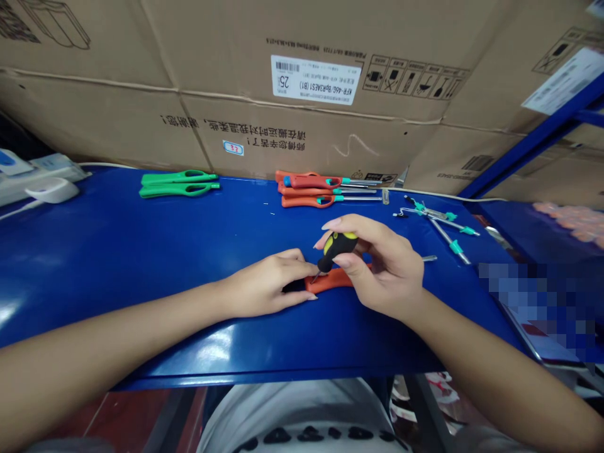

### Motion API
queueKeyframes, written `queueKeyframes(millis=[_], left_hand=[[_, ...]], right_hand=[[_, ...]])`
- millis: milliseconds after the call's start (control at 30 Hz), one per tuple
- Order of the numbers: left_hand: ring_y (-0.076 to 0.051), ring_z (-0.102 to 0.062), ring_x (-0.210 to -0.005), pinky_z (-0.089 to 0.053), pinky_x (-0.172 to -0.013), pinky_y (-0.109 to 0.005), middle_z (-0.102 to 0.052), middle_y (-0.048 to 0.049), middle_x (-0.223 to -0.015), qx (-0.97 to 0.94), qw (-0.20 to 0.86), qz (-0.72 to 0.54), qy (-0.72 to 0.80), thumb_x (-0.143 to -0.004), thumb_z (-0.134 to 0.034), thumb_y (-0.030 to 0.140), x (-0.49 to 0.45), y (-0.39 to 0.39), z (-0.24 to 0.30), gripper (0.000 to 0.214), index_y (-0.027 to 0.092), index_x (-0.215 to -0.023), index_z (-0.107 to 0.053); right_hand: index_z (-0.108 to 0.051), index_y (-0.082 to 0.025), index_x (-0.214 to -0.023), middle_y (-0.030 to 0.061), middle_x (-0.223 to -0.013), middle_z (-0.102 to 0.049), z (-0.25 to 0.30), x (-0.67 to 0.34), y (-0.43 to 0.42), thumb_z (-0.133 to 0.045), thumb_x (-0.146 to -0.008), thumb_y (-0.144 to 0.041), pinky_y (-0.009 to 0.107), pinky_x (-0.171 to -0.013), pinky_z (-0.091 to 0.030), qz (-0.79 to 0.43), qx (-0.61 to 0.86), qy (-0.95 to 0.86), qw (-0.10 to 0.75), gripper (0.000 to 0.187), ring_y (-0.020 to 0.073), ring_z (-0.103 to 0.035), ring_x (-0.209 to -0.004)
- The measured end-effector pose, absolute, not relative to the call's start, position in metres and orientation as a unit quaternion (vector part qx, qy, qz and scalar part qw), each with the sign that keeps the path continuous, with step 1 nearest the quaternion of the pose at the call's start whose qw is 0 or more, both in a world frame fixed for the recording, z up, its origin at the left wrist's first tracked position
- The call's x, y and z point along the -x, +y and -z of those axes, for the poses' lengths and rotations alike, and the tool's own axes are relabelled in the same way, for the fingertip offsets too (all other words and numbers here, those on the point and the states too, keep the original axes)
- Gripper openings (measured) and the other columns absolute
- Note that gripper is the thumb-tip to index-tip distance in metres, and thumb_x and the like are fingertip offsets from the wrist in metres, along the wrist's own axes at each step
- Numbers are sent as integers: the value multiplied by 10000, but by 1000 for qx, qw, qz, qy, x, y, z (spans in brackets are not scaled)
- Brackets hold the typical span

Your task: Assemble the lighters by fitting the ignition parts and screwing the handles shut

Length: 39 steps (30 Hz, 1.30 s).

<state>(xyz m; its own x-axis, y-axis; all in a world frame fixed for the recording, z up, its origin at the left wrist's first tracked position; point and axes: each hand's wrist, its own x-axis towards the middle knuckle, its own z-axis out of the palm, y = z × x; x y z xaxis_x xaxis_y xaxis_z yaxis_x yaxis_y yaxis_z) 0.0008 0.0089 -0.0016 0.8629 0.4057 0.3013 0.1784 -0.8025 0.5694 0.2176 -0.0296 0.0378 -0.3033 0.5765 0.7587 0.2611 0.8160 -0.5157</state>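
Moderate indoor light, seemingly from above, white glare on the glossy blue worktop [189,233] at lower centre and far left, muted cardboard [236,75] across the top, wide-angle stretching toward the edges, blocky pixelation at right, soft detail in the lower corners.

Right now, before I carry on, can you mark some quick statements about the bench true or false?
1. The right hand holds a black-and-yellow screwdriver. True.
2. The left hand rests on the green handles. False: it is at the near orange handle, by the screwdriver's tip.
3. The green handles lie left of the back group of orange handles. True.
4. That back group stands upright. False: they lie on the blue table.
5. Metal rods with teal parts lie on the table's right side. True.
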Motion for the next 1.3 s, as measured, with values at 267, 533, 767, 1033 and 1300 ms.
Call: queueKeyframes(millis=[267,533,767,1033,1300], left_hand=[[-236,-609,-1037,-512,-893,-340,-699,-110,-1090,-927,274,-201,159,-996,-603,326,-1,9,3,234,158,-1137,-684],[-231,-612,-1004,-520,-870,-337,-711,-101,-1058,-927,276,-197,160,-985,-612,295,-2,7,2,243,158,-1173,-680],[-211,-630,-1028,-519,-952,-337,-710,-88,-1160,-932,260,-159,197,-914,-635,197,6,8,-14,448,161,-1357,-578],[-282,-652,-1068,-515,-932,-409,-684,-81,-1184,-947,115,-14,299,-903,-640,243,14,7,-46,429,209,-1328,-597],[-226,-681,-895,-519,-765,-303,-664,-56,-1058,-936,147,37,319,-860,-696,215,7,12,-48,255,191,-1113,-681]], right_hand=[[-641,-202,-1213,79,-1034,-750,-47,-216,-28,-736,-878,-181,310,-671,-589,-80,214,-821,524,349,182,-702,-814],[-600,-247,-1244,62,-1083,-702,-37,-215,-27,-729,-890,-209,290,-620,-563,-144,235,-802,531,380,167,-674,-807],[-567,-314,-1168,-23,-932,-666,-51,-226,-17,-596,-986,-286,224,-381,-410,-212,291,-648,671,186,75,-526,-470],[-516,-256,-833,-64,-581,-520,-80,-335,17,-738,-752,-275,284,-451,-423,-159,608,-558,542,236,157,-526,-453],[-500,-230,-826,92,-988,-627,-48,-377,5,-594,-758,-151,343,-854,-482,-20,765,-641,57,141,260,-621,-982]])
